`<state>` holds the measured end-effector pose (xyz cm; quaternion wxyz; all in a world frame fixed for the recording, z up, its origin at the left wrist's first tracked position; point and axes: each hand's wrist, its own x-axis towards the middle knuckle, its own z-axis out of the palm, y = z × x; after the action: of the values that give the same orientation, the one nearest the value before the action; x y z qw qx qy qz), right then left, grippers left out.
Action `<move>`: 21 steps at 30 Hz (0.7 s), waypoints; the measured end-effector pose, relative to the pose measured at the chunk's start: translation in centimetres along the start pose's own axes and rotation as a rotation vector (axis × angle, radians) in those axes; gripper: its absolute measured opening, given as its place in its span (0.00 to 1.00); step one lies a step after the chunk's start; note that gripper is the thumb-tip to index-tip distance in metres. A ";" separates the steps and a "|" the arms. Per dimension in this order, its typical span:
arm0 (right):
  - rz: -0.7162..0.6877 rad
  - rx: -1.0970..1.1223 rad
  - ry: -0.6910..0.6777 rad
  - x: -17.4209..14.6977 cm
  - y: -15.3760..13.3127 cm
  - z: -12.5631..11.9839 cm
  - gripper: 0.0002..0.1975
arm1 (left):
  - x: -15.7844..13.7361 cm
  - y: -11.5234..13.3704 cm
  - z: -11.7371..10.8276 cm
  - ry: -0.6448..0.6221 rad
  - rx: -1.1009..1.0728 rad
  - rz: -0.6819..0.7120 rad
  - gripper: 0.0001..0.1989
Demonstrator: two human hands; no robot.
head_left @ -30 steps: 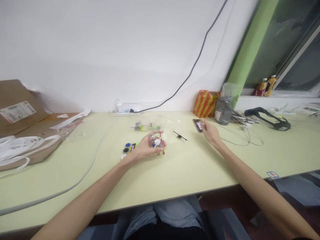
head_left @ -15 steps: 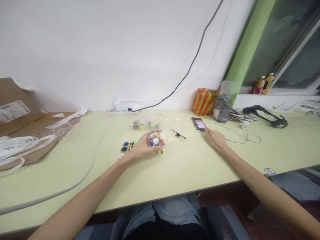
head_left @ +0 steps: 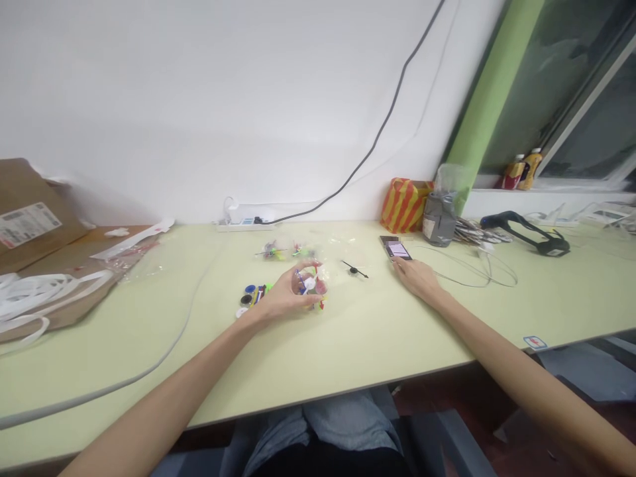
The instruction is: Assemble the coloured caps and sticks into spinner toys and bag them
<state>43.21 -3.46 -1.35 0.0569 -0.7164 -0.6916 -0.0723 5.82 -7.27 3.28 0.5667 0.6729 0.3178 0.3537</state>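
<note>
My left hand (head_left: 288, 295) is curved around a clear plastic bag of small coloured parts (head_left: 311, 285), thumb on the near side and fingers on the far side. Red, blue, white and yellow pieces show through the bag. Beside that wrist lie loose plastic parts (head_left: 248, 296), with blue, black and white discs among them. Resting on the table, my right hand (head_left: 418, 281) has its fingers stretched to the near edge of a lit phone (head_left: 397, 250). Between the two hands lies a black arrow-shaped pointer (head_left: 354, 270) with a round hub.
Two more small bags of parts (head_left: 272, 250) lie behind my left hand. A power strip (head_left: 243, 226) sits against the wall. Cardboard (head_left: 34, 199) with white strapping stands left. A striped bag (head_left: 405, 204), a grey pouch (head_left: 439, 217) and a black headset (head_left: 527, 232) are at right.
My right hand has slid left along the phone's near edge, and its fingertips now lie at the bottom of the screen. My left hand stays around the bag.
</note>
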 end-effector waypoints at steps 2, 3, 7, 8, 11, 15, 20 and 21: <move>-0.035 0.004 -0.005 0.1 -0.7 -0.2 0.23 | 0.0 0.0 0.0 0.002 -0.002 -0.001 0.41; -0.042 0.009 -0.002 0.1 -0.9 -0.3 0.23 | 0.0 0.1 0.0 0.003 -0.003 0.001 0.41; 0.099 0.027 0.024 0.0 -0.4 -0.2 0.24 | -0.1 0.3 0.0 0.005 -0.003 0.007 0.40; 0.152 0.030 0.020 0.0 0.1 -0.1 0.24 | -0.1 0.4 0.1 0.006 -0.002 0.009 0.40; 0.236 0.050 0.004 -0.1 1.4 0.0 0.24 | -0.1 0.5 0.2 0.008 0.010 0.003 0.39; 0.242 0.075 0.003 -0.1 2.3 0.1 0.24 | -0.2 0.5 0.2 0.000 0.011 -0.010 0.40; 0.248 0.081 0.009 0.1 2.5 0.4 0.24 | -0.1 0.1 -0.1 -0.012 -0.001 0.013 0.39; 0.247 0.081 0.009 0.1 2.6 0.4 0.24 | -0.1 0.1 -0.1 -0.016 0.000 0.017 0.39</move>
<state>45.79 -3.37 -1.72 0.0973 -0.7929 -0.6002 -0.0402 5.71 -7.31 3.38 0.5661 0.6784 0.3077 0.3531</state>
